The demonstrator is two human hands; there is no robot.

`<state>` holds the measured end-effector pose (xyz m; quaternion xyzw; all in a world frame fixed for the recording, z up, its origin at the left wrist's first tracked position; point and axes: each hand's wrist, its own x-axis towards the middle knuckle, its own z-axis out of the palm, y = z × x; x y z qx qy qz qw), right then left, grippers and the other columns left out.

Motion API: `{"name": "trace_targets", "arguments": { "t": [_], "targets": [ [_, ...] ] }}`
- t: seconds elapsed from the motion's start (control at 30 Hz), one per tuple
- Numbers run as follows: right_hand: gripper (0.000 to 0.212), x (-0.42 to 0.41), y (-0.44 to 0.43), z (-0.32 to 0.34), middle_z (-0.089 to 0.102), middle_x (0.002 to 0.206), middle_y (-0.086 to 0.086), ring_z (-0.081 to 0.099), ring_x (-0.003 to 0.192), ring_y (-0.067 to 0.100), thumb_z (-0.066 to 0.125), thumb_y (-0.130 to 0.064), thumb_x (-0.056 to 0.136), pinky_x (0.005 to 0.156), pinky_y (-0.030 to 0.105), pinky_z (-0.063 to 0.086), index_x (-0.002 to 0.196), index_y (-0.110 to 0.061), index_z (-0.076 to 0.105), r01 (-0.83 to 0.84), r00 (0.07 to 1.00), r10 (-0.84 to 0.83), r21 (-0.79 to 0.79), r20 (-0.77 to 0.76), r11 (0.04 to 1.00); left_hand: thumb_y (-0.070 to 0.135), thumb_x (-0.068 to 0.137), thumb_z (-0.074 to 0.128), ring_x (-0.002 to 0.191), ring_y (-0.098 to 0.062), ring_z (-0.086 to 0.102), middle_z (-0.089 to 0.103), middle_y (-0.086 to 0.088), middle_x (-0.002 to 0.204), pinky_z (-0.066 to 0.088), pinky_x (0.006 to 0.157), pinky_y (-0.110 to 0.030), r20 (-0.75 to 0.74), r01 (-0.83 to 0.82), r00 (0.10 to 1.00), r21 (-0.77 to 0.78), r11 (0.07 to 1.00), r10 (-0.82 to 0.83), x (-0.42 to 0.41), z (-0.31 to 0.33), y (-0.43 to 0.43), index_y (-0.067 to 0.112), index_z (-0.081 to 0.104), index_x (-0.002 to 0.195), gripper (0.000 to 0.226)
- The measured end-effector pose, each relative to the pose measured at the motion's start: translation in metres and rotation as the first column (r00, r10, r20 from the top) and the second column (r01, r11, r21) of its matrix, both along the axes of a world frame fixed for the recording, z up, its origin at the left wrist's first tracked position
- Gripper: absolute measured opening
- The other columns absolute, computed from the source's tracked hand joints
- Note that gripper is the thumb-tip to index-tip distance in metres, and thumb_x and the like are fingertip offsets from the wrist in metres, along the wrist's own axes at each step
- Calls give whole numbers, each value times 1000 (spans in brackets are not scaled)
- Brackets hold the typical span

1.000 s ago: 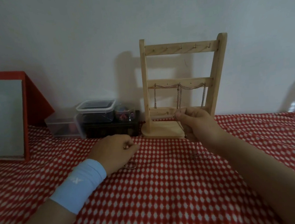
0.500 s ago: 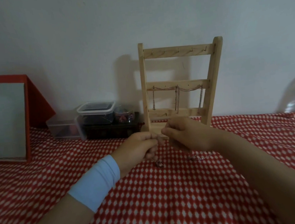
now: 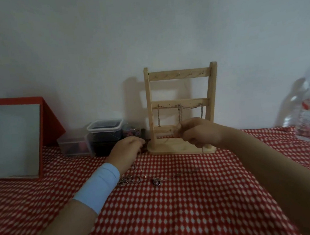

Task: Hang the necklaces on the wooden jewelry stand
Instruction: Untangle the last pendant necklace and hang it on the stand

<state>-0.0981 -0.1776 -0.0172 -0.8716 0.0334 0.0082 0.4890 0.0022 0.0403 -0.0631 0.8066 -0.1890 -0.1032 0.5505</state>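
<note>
Wooden slatted stand (image 3: 210,93), right hand (image 3: 200,132) pinching thin chain (image 3: 203,149), left hand (image 3: 127,149) curled, grip unclear

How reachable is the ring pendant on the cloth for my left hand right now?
Probably yes: the ring pendant lies on open tablecloth near the left hand, nothing between, though that hand seems to grip a chain.

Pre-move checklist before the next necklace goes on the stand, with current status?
1. Right hand pinches a thin chain: ok.
2. Left hand grips a chain: cannot tell, blurred.
3. Jewelry pile lifted clear of the tablecloth: not ok, it lies there.
4. Top-bar hooks free: ok.
5. Middle bar free: not ok, hung chains drape it.
6. Stand upright: ok.
</note>
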Motion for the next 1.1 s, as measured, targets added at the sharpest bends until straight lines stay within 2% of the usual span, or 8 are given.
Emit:
{"name": "trace_targets", "arguments": {
  "t": [0.13,0.27,0.37,0.47,0.63,0.8,0.93,1.1],
  "targets": [
    [26,2,30,14,65,85,-4,51,58,4,52,1,95,49,18,43,95,-17,71,-2,995,25,-221,101,975,18,87,61,117,-10,58,60,8,127,44,101,-29,195,321,927,32,946,-321,-20,18,-26,26,51,136,50],
    [21,9,42,22,69,98,-2,64,78,11,59,-3,92,57,16,49,98,-19,70,119,970,-29,-364,242,924,8,90,56,74,-16,66,67,-3,94,57,77,-31,-10,332,942,-107,937,-335,-25,38,-43,17,55,125,36],
    [19,7,40,28,64,100,-5,63,90,11,62,-5,92,70,17,51,100,-22,64,215,939,-87,-371,332,904,11,96,49,45,-11,37,43,0,63,40,49,-25,-93,347,932,-34,937,-349,-27,53,-40,14,58,94,10],
    [21,-2,33,34,61,100,-9,60,90,7,63,-5,92,69,13,47,102,-23,61,235,943,-104,-415,315,879,19,94,55,40,-12,30,34,1,56,31,46,-25,-114,259,961,67,963,-251,-24,70,-32,14,54,76,19],
    [25,-15,16,36,67,93,-6,63,82,12,56,-2,94,65,19,49,85,-22,68,250,961,-189,-338,202,907,36,98,48,40,-9,23,29,6,54,38,47,-22,-350,187,785,-652,735,-511,-15,92,-13,17,52,65,38],
    [38,-32,17,53,63,56,-7,48,47,8,44,8,89,46,20,40,65,-12,67,295,928,-272,-53,255,954,29,94,56,69,-21,65,68,-6,83,58,70,-33,-312,0,754,-880,475,-578,-22,100,-17,11,61,81,23],
    [38,-30,28,69,70,92,2,66,81,13,42,5,91,72,25,55,75,-16,69,370,885,-234,-301,403,879,25,97,54,107,-31,68,67,-17,123,57,88,-41,-244,121,774,-848,516,-584,-33,109,-33,12,62,117,25],
    [29,-24,29,87,54,105,-1,52,95,15,42,8,94,92,20,37,85,-12,61,507,786,-199,-426,585,750,27,99,51,97,-25,65,65,-12,125,51,70,-31,-40,436,846,-521,734,-532,-40,120,-53,32,37,146,49]
  ]
}}
